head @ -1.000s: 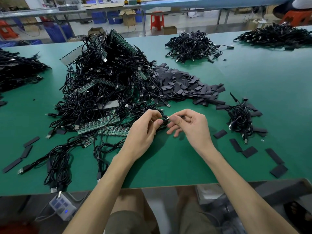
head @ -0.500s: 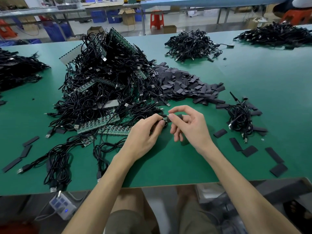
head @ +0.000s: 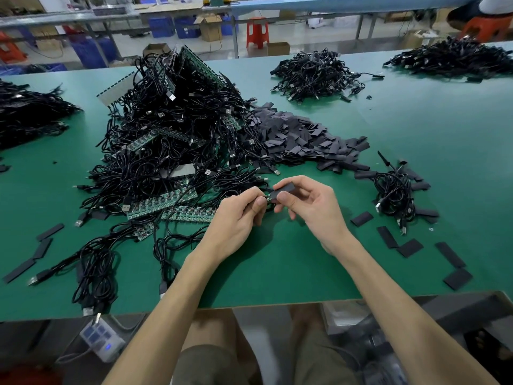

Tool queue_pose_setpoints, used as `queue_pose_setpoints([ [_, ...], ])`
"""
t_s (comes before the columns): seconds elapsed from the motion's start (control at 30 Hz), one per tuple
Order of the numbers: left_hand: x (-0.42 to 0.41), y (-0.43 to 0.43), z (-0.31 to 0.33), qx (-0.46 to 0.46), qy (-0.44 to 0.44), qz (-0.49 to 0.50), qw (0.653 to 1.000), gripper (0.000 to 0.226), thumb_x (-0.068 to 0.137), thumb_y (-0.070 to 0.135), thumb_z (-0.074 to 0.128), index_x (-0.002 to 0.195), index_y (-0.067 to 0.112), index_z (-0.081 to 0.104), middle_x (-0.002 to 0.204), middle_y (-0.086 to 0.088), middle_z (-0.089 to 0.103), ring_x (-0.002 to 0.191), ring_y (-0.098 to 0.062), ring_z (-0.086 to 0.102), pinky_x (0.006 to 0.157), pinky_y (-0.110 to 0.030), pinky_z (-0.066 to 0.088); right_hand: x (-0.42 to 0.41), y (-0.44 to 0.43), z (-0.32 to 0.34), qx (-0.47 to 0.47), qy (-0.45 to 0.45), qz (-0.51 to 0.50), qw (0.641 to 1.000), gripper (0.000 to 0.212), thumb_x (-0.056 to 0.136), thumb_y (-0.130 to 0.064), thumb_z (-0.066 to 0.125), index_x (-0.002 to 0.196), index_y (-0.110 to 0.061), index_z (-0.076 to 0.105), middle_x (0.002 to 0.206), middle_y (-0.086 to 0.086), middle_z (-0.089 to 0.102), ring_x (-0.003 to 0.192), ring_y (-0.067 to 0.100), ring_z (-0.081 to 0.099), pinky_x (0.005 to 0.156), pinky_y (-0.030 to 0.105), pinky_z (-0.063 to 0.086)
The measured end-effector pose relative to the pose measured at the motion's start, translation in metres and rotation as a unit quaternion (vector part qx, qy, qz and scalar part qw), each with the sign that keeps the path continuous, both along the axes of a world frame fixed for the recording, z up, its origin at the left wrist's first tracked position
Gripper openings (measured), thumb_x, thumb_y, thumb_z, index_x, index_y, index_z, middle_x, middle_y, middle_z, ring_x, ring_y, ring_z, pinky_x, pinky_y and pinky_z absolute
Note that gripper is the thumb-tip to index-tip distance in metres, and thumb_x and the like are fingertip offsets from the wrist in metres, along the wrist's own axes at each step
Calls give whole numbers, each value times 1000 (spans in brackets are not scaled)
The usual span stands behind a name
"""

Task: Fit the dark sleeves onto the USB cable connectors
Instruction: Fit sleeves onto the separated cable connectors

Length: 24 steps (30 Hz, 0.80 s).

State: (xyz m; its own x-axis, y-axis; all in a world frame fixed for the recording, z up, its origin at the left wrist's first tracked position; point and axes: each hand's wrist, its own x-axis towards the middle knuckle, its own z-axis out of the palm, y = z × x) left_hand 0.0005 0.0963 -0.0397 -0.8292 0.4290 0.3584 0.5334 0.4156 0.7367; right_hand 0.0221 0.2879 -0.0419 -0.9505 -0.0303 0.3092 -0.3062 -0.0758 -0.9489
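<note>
Green tabletop stretched out before me, with a workshop floor and a red stool beyond its far edge.

My left hand and right hand met just above the near middle of the tabletop. The left fingers were closed narrowly, thumb against forefinger, pinching the end of a black cable at its connector. That connector was mostly hidden by my fingertips. My right thumb and forefinger pinched one dark sleeve, held level with its open end touching the connector. My other right fingers were loosely curled below it and held nothing.

I counted one big tangle of USB cables mixed with green circuit strips, just behind my left hand. One heap of sleeves lay against its right side. One small cable bundle sat near my right hand. Three more cable piles lay well apart: one far left, one far centre and one far right.

Five loose flat sleeves lay on the near right, and three loose sleeves on the near left. One white power strip hung below the tabletop's front edge.
</note>
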Motion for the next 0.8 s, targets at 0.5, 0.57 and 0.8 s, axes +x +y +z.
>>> queue_pose_setpoints([
  [0.5, 0, 1, 1, -30, 34, 0, 999, 29, 110, 24, 45, 82, 20, 55, 62, 2, 60, 58, -21, 56, 61, -43, 46, 0, 0, 1, -36, -20, 10, 999, 14, 87, -4, 75, 101, -1, 72, 87, 22, 75, 75, 27, 74, 66, 28, 57],
  [0.57, 0, 0, 1, -29, 38, 6, 999, 30, 110, 25, 44, 82, 21, 55, 63, 3, 60, 58, -19, 56, 61, -42, 45, 0, 0, 1, -27, -24, 13, 999, 14, 86, -4, 77, 100, -2, 73, 86, 18, 76, 75, 25, 74, 64, 27, 57],
  [0.8, 1, 3, 0, -59, 44, 11, 997, 28, 108, 21, 41, 83, 18, 54, 63, 6, 57, 60, -19, 53, 61, -30, 35, 1, 0, 1, -29, -23, 8, 999, 15, 83, -1, 81, 96, -3, 75, 83, 12, 76, 75, 23, 74, 67, 26, 59],
])
